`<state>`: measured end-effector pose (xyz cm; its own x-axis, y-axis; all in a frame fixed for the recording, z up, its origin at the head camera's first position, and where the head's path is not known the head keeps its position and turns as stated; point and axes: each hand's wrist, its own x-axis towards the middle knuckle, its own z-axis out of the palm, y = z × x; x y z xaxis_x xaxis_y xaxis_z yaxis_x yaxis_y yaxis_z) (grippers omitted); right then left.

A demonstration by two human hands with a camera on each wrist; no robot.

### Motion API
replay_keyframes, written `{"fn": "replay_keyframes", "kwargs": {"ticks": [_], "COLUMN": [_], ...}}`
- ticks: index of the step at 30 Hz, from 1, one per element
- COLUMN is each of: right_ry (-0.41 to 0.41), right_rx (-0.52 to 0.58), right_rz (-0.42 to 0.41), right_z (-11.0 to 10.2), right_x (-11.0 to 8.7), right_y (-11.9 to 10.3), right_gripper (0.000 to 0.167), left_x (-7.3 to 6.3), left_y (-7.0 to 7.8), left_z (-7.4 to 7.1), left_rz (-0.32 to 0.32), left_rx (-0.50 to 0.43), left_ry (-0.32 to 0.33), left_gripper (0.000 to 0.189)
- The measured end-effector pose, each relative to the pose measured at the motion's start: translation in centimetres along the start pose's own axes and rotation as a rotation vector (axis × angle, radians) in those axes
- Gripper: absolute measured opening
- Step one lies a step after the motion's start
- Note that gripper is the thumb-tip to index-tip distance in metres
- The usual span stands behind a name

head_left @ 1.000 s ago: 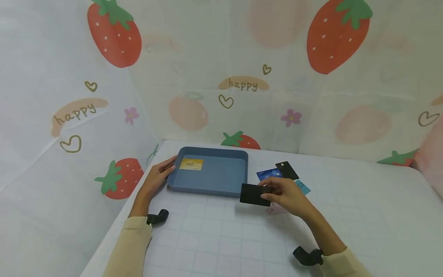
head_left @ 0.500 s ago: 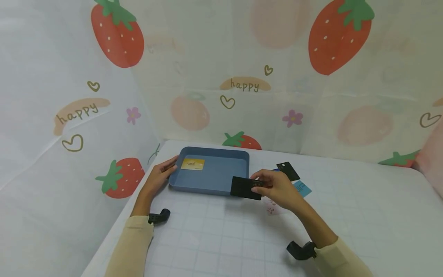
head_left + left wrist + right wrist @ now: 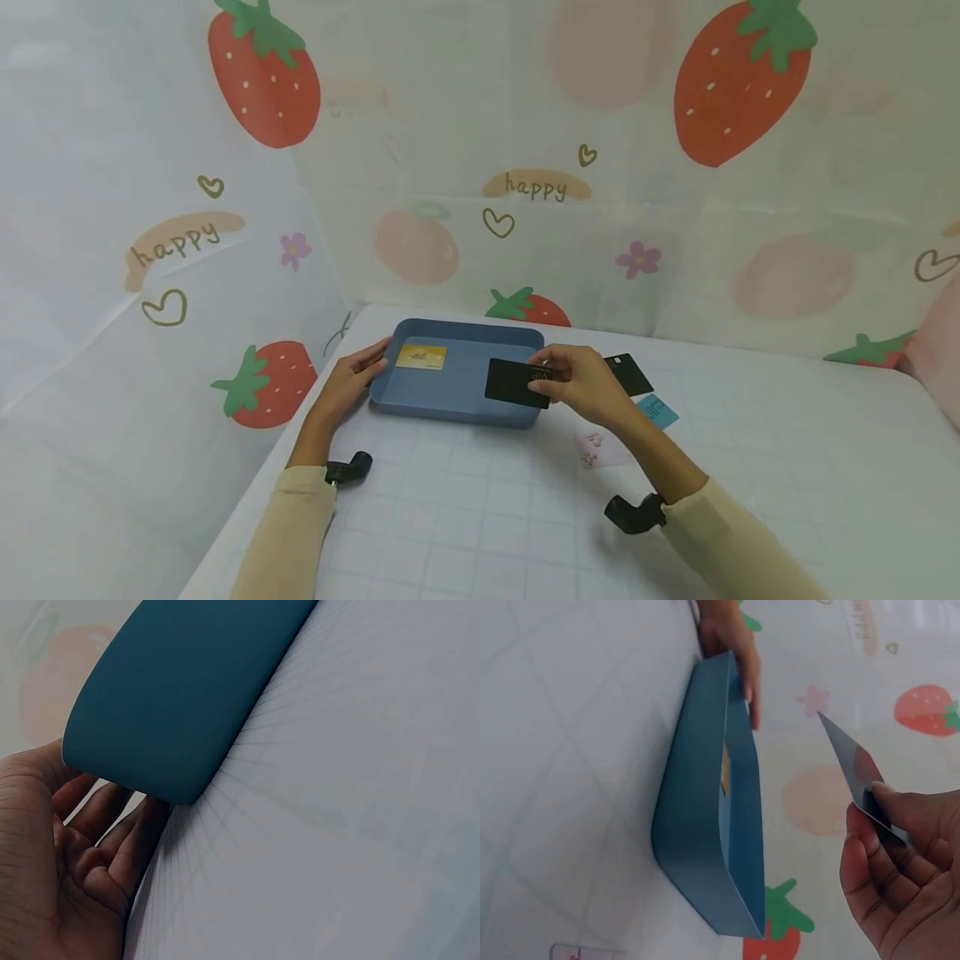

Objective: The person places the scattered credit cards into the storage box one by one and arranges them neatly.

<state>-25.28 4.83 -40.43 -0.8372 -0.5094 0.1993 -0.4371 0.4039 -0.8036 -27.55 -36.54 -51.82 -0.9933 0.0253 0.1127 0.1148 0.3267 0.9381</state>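
My right hand pinches a black card between thumb and fingers, above the right part of a blue tray. In the right wrist view the card is tilted and apart from the tray. A yellow card lies inside the tray at its left end. My left hand rests against the tray's left end, its fingers fairly straight along the outside. The left wrist view has that hand touching the tray's corner.
Right of the tray, another black card and a light blue card lie on the white table. A pink patterned card lies nearer, partly behind my right forearm. A strawberry-print sheet hangs behind the table.
My right hand has carried the black card left and away from me, from the tray's near right corner to above the tray. My left hand stays at the tray's left end.
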Motion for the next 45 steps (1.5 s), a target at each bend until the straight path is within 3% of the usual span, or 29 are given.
{"fn": "replay_keyframes", "kwargs": {"ticks": [8, 12, 33, 45], "right_ry": [-0.008, -0.003, -0.023, 0.008], "right_rx": [0.022, 0.024, 0.095, 0.107], "right_rz": [0.021, 0.036, 0.150, 0.228], "right_z": [0.5, 0.8, 2.4, 4.2], "right_x": [1.9, 2.9, 6.8, 8.8], "right_y": [-0.6, -0.7, -1.0, 0.3], "right_gripper": [0.029, 0.030, 0.030, 0.028], "left_x": [-1.3, -1.6, -1.6, -1.7], "left_y": [3.2, 3.9, 4.0, 3.7], "left_z": [0.1, 0.2, -0.1, -0.1], "left_rz": [-0.003, 0.000, -0.016, -0.013], "left_rx": [0.034, 0.038, 0.018, 0.027], "left_ry": [-0.017, -0.017, -0.016, -0.010], "left_gripper": [0.051, 0.051, 0.051, 0.050]}}
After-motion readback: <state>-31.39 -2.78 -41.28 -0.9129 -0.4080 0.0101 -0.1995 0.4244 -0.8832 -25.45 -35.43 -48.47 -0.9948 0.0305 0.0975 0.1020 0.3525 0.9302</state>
